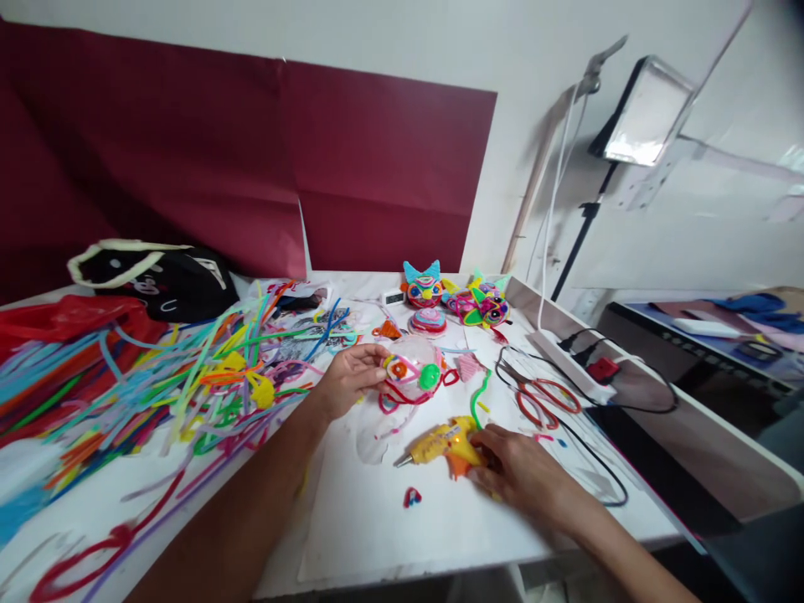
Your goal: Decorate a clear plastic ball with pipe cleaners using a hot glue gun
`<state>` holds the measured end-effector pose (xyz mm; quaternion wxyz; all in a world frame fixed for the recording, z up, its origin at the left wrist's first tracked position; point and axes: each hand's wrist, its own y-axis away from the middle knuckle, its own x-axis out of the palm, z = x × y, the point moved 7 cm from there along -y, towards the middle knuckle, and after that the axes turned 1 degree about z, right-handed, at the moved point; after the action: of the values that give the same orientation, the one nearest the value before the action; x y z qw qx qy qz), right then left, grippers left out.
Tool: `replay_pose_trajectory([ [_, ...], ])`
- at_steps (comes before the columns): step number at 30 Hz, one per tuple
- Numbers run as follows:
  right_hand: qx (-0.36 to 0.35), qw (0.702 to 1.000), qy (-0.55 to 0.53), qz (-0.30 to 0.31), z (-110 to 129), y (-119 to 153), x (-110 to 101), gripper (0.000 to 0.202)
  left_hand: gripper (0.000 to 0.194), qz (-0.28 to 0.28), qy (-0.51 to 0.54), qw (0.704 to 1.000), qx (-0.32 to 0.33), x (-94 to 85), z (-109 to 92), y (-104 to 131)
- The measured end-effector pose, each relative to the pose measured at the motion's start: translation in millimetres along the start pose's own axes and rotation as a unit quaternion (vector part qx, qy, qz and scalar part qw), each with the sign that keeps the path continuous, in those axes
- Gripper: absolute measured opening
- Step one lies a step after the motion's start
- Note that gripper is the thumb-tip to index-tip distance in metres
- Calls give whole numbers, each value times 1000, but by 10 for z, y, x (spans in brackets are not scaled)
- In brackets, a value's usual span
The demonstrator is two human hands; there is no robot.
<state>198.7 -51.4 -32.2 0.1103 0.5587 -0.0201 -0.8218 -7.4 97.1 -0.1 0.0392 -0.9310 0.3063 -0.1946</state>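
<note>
My left hand (353, 378) grips the left side of a clear round ball (411, 356), which carries an orange disc (399, 368), a green disc (430, 378) and pink and red fuzzy strips. Fingers of my right hand (512, 469) are wrapped round the handle of a yellow glue gun (443, 442), whose metal nozzle points left, just above the white sheet. Behind the glue gun lies a wavy green fuzzy strip (481, 398). A small red and blue piece (412, 497) rests in front of the nozzle.
Many coloured fuzzy stems (239, 368) cover the left side. Orange-handled scissors (545, 400) and a black cable lie at the right, near a white power strip (574, 364). Finished colourful figures (424, 286) stand at the back; a black bag (163, 280) sits back left.
</note>
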Motion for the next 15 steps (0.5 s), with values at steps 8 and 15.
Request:
replay_pose_trajectory([
  [8,29,997,-64,32,-3,-50,0,14,37,5,-66,998,22,78,-38,11],
  [15,-6,967,-249,60,-69,56,32,29,48,10,-107,994,29,99,-37,18],
])
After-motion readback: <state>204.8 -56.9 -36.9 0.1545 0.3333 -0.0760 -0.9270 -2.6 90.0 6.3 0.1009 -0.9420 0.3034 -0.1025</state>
